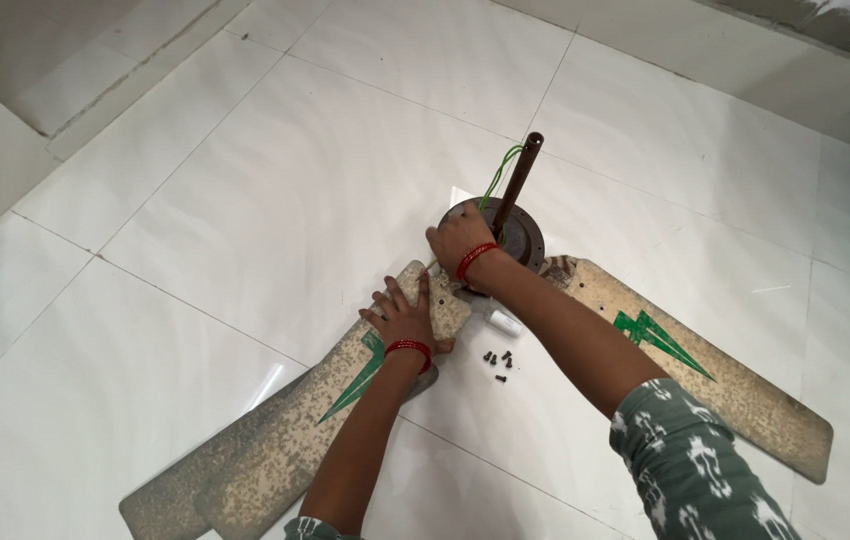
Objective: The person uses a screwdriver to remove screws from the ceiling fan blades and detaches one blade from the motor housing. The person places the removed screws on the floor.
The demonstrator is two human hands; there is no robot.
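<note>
My left hand (403, 318) lies flat, fingers spread, on a speckled fan blade (275, 440) on the tiled floor (245, 180). My right hand (457, 240) grips the motor hub (525, 235); its grasp is hidden. Loose screws (498, 362) and a white cylinder (505, 322) lie between my forearms.

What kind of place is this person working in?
Probably a room in a home: a glossy white tiled floor, with a dismantled ceiling fan's motor, speckled blades and loose screws spread on it.
</note>
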